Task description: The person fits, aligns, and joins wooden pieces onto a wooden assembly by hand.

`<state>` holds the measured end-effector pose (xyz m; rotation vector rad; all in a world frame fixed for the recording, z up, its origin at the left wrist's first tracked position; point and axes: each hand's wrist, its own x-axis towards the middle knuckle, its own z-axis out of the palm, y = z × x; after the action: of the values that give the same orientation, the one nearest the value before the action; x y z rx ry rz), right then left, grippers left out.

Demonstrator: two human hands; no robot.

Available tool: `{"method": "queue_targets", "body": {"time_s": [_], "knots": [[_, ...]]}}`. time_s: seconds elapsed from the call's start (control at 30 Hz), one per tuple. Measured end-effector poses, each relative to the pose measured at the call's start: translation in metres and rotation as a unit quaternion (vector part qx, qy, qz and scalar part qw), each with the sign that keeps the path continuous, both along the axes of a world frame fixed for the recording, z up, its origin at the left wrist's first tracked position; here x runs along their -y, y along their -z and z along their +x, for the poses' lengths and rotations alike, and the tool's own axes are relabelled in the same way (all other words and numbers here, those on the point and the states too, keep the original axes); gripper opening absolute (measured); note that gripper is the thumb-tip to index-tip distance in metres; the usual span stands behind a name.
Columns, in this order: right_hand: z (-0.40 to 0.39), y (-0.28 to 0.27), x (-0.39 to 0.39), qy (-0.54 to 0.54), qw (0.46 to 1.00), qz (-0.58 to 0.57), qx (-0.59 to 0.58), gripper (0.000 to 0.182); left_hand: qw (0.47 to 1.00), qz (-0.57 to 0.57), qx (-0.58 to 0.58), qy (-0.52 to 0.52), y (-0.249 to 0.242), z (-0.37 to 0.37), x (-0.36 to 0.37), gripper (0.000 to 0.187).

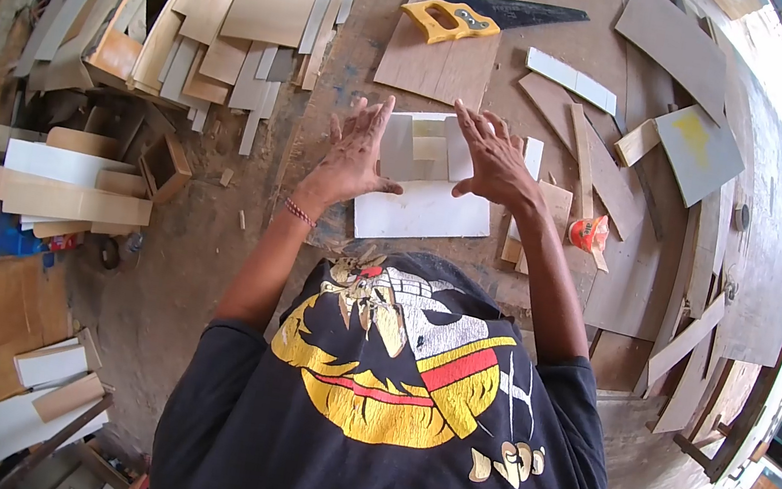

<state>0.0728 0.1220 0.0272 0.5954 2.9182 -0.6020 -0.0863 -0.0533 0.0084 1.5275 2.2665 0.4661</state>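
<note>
My left hand (358, 154) is open, fingers spread, at the left side of a small group of white and grey board pieces (431, 146) on the workbench. On the opposite side my right hand (498, 159) is likewise open, its thumb and fingers apart around the right edge of the group. Between the two hands, small pale rectangles lie against each other. A larger white panel (424, 215) lies flat on the side nearer my body, just below both thumbs. Neither hand has anything gripped in it.
A handsaw (455, 21) with a yellow handle lies on a brown board (403, 64) beyond my hands. An orange-red packet (589, 234) sits to the right, among wooden strips and offcuts. Stacked panels (269, 9) fill the far left, with more boards (74, 197) lower down.
</note>
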Motion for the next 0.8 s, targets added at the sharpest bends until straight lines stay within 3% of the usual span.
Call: {"method": "queue_targets", "body": {"time_s": [0.17, 0.27, 0.47, 0.8], "knots": [[0.001, -0.002, -0.001, 0.008, 1.0, -0.015, 0.008, 0.128, 1.0, -0.024, -0.001, -0.01, -0.003, 0.0, 0.0, 0.135], [0.008, -0.002, -0.008, 0.019, 0.999, -0.026, -0.029, 0.129, 0.999, 0.01, -0.014, -0.029, -0.008, -0.009, 0.006, 0.133], [0.013, -0.011, -0.018, 0.053, 0.998, -0.038, 0.007, 0.131, 0.996, 0.04, 0.034, -0.074, -0.018, -0.037, 0.022, 0.125], [0.0, -0.002, -0.007, 0.008, 1.0, -0.026, 0.014, 0.127, 1.0, -0.013, -0.022, -0.007, -0.011, 0.002, -0.003, 0.126]]}}
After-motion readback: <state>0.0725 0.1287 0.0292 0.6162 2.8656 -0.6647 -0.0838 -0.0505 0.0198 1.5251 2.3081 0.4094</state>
